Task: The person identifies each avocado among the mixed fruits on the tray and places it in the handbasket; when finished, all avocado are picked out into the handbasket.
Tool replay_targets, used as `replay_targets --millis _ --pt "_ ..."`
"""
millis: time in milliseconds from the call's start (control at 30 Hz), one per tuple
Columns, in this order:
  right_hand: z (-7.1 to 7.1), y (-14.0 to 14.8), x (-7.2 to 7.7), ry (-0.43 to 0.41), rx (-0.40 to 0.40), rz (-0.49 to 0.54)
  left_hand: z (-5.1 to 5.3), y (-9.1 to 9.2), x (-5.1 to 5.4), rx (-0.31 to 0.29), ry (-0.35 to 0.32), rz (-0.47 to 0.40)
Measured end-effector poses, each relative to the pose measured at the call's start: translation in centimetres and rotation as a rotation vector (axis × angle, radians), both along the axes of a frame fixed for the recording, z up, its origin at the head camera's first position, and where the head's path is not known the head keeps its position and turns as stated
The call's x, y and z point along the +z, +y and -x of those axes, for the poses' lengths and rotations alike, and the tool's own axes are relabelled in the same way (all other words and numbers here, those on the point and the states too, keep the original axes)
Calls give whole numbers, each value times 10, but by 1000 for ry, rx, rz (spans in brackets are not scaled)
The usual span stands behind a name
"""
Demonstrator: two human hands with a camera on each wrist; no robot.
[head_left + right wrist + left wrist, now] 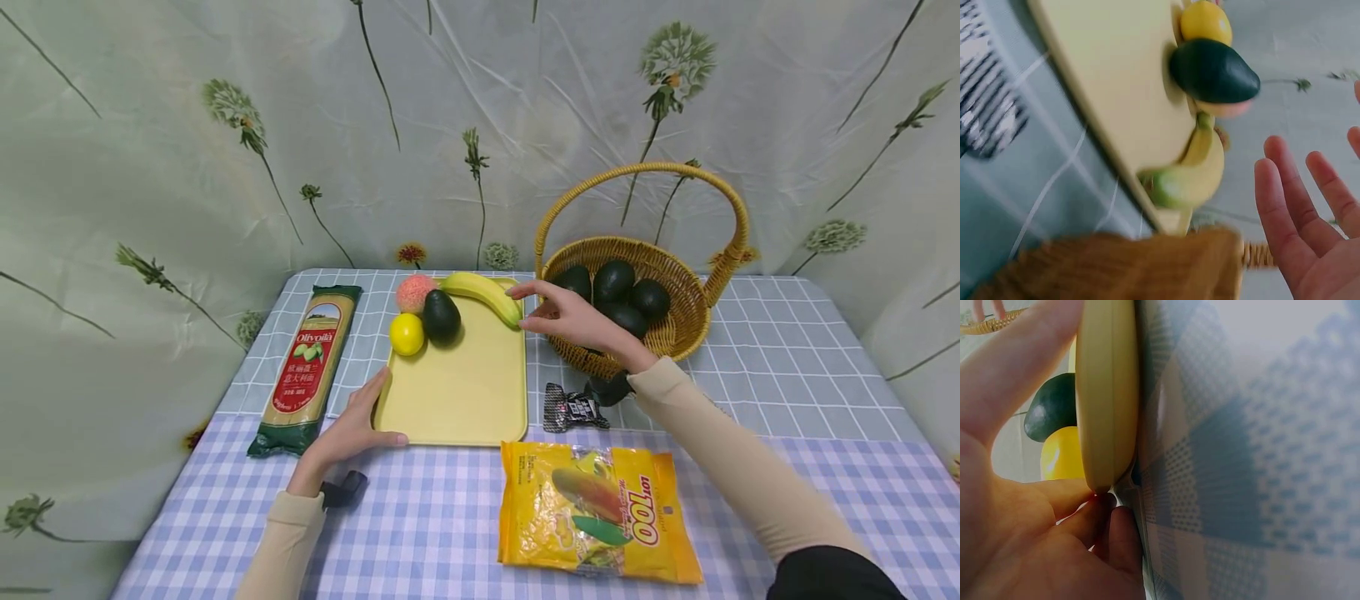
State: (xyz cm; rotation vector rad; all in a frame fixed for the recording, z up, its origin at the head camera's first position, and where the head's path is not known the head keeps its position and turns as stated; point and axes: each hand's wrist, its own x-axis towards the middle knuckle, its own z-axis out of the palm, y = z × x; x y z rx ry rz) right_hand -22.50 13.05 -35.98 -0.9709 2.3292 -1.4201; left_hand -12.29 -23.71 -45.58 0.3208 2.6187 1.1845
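Note:
My left hand (360, 425) holds the near left corner of a yellow tray (465, 400), thumb at the front edge and fingers along the left side. On the tray's far part lie a peach (415, 292), a lemon (407, 334), an avocado (441, 317) and a banana (483, 293). By the banana's right end is my right hand (573, 317), its fingers spread and holding nothing. The right wrist view shows a gap between these fingers and the banana (1191, 172). Behind the right hand stands a wicker basket (686, 308) with several avocados (613, 281).
A pasta packet (306, 367) lies left of the tray. Right of the tray is a small black-and-white wrapped packet (573, 408). A yellow candy bag (592, 512) with a mango picture lies at the front. The basket's tall handle (645, 169) arches upward. A floral curtain (450, 125) hangs behind.

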Motion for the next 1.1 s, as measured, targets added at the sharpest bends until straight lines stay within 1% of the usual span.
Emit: replay_targets --millis 267,367,467,533,700,933,1033,1100 --pt "17 -49 -11 10 106 -13 0 1 0 1 -9 -2" --pt "25 -65 -17 42 141 -23 0 1 0 2 -8 -7" --pt "31 -79 -21 69 156 -50 0 1 1 0 -5 -4" --pt "32 -87 -23 62 149 -73 0 1 1 -1 -4 -1" --pt "34 -104 -27 8 113 -133 0 0 1 0 -3 8" --pt "38 -118 -35 32 84 -269 0 0 0 9 -19 9" --pt "39 -121 -37 30 66 -273 0 -1 -1 8 -12 7" --pt "38 -121 -38 45 36 -258 0 -1 -1 3 -6 8"
